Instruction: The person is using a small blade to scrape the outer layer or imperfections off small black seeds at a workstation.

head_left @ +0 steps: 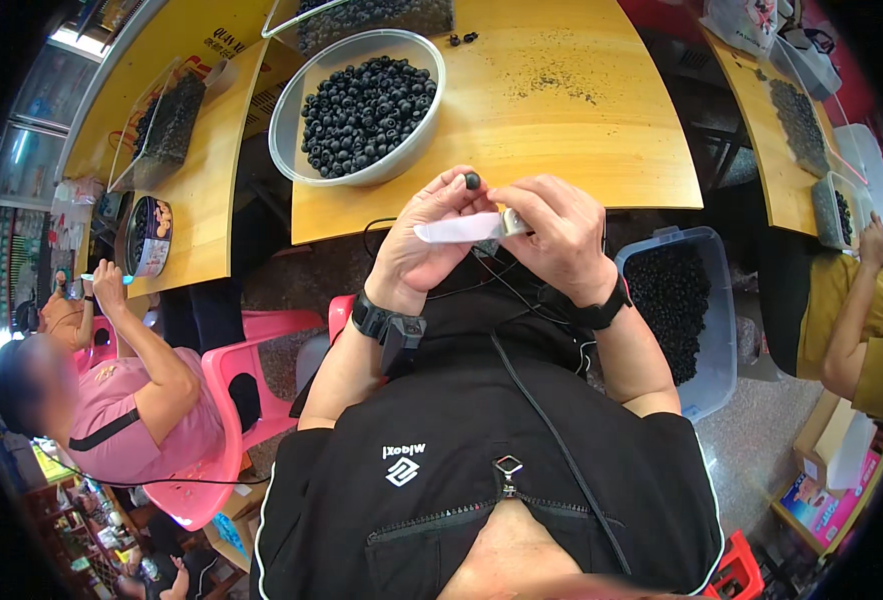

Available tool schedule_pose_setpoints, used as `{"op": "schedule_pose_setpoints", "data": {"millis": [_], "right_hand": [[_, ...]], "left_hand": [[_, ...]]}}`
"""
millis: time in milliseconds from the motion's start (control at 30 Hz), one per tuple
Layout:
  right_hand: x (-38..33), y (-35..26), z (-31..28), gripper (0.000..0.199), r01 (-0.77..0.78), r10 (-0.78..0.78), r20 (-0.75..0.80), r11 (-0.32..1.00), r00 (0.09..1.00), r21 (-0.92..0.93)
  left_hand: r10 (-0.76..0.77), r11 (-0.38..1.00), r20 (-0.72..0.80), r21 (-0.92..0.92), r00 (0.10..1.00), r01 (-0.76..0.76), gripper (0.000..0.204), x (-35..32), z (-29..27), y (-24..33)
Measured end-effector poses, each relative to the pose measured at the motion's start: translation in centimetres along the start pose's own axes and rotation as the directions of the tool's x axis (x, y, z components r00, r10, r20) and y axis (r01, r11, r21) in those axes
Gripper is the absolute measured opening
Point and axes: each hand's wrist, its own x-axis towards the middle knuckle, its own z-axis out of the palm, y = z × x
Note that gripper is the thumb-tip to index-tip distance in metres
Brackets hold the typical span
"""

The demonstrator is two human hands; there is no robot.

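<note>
My left hand (423, 235) is closed, pinching a small round black fruit (472, 181) that looks like an olive between its fingertips. Just below the fruit lies the broad pale blade of a small knife (458, 229), pointing left across my left palm. My right hand (566, 232) is wrapped round the knife's handle, with its fingertips close to the fruit. Beyond my left hand, at the table's near edge, stands a round clear bowl (435, 128) heaped with the same black pieces.
A wooden table (601, 150) carries dark crumbs and a clear bin (451, 30) at its far side. Right of my lap, a translucent tub (723, 370) holds black bits. Co-workers sit on both sides; a pink chair (226, 400) is at left. Cables cross my lap.
</note>
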Motion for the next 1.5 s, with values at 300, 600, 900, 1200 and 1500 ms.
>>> {"op": "schedule_pose_setpoints", "data": {"millis": [300,600,900,1200,1500], "right_hand": [[1.0,-1.6,-0.8,0.043,-0.126,0.135,0.181,0.990,0.974,-0.058],[0.8,-1.3,-0.7,0.042,-0.138,0.146,0.184,0.989,0.972,-0.055],[0.9,-0.9,-0.6,0.038,-0.185,0.184,0.225,0.983,0.957,-0.013],[0.5,1.9,-1.1,0.027,-0.443,0.446,-0.026,0.893,0.895,0.079],[-0.4,2.6,-0.1,0.028,-0.461,0.461,0.022,0.887,0.887,0.011]], "left_hand": [[0.047,0.999,0.018,-0.004,0.999,-0.046,0.031,-0.8,-1.4,0.1],[0.061,0.996,0.039,0.067,0.997,-0.063,0.025,-0.8,-0.6,0.1],[0.082,0.992,0.080,0.090,0.993,-0.089,0.025,-0.6,-1.9,0.4],[0.087,0.995,0.038,0.053,0.996,-0.089,0.026,-1.7,-0.7,1.6],[0.049,0.973,-0.090,0.227,0.995,-0.028,0.016,-0.7,1.7,10.8]]}}
